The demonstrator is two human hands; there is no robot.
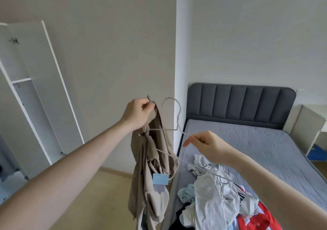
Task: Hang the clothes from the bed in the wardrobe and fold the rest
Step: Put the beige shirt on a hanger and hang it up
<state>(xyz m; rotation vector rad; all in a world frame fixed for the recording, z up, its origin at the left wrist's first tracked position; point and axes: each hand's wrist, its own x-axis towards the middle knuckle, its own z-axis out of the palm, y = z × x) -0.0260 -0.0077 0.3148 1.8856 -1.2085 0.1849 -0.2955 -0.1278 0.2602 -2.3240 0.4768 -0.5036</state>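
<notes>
My left hand [137, 113] is raised beside the bed and grips the top edge of a beige garment [152, 173], which hangs down with a light blue tag [160, 178] on it. A thin grey wire hanger [174, 121] is partly threaded into the garment, hook pointing up. My right hand [208, 145] pinches the hanger's right arm. On the near end of the bed [247, 141] lies a pile of clothes [217, 198]: pale grey-white pieces, a light blue one, a red and white one.
A white wardrobe [23, 95] stands open at the left, its door [46, 81] swung out, a shelf inside. The dark grey padded headboard [240, 104] backs the bed. A white bedside unit [311, 128] sits at far right. Beige floor [99, 199] lies between wardrobe and bed.
</notes>
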